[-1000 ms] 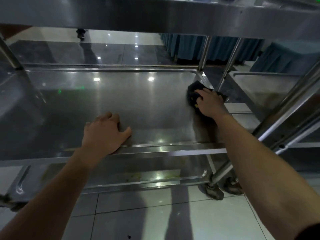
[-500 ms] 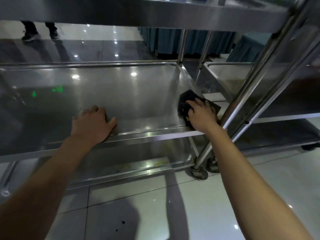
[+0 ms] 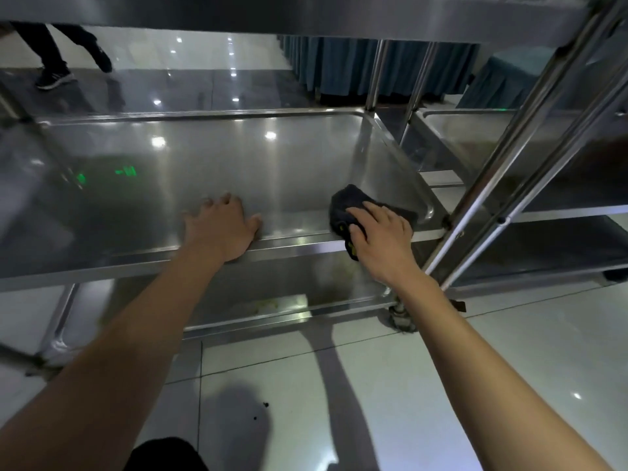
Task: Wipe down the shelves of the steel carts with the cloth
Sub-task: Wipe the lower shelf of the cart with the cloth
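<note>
While your left hand rests flat, fingers spread, on the middle shelf, your right hand presses the dark cloth at its front-right corner, fingers nearly straight.

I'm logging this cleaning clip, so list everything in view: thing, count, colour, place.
steel cart: one, silver, in front, middle shelf being wiped
second cart: one, silver, right of the first
cloth: one, dark, near right corner of the middle shelf
bottom shelf: one, silver with yellowish stains, below
caster wheel: one, grey, under the near right post
table skirting: blue, beyond the carts
passer-by's legs: two, dark, top left
left hand: flat on the shelf's front edge
right hand: pressing the cloth
</note>
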